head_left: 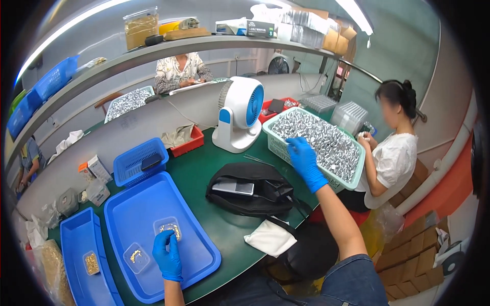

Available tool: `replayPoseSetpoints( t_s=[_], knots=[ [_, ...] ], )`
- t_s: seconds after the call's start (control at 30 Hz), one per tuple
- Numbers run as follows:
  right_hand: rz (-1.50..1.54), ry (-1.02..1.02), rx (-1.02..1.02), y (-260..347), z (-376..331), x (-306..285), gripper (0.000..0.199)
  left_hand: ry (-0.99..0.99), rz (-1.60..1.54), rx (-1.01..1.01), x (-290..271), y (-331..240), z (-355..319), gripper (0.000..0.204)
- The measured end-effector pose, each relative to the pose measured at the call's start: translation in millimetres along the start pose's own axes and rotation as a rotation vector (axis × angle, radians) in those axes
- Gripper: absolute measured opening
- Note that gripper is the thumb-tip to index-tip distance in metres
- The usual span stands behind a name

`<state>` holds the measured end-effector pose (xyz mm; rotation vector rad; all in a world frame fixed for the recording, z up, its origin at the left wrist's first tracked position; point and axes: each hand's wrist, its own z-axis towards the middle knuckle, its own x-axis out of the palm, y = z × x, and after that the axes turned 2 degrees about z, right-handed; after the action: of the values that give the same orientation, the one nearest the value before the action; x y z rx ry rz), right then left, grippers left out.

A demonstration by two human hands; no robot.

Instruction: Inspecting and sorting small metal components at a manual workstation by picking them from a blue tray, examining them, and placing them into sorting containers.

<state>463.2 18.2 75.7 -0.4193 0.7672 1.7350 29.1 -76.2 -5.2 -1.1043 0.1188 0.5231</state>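
My left hand [167, 257], in a blue glove, is over the large blue tray [138, 204]. Its fingers are bent and drawn together at the near edge of a small clear container [177, 228] of tiny gold-coloured parts; anything between the fingertips is hidden. Left of it lies another clear container [134, 259] with a few gold-coloured pieces. My right hand [306, 160], gloved too, reaches over the near left rim of a pale green basket [279, 144]. Its fingers look extended and slightly apart above a heap of small silver metal parts [324, 137], with nothing visible in them.
Between my arms lie an open black bag [250, 191] and a white cloth [270, 238]. A white-and-blue fan [240, 112] stands behind them. A narrow blue tray [84, 245] and blue basket [140, 162] are at left. A person [393, 148] sits right, beside the green basket.
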Motion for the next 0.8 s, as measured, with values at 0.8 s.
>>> replayPoseSetpoints(
  t_s=[0.8],
  knots=[
    [-0.389,0.179,0.162,-98,-5,-49,0.024,0.014,-0.101,-0.057,-4,3,-5,0.010]
  ],
)
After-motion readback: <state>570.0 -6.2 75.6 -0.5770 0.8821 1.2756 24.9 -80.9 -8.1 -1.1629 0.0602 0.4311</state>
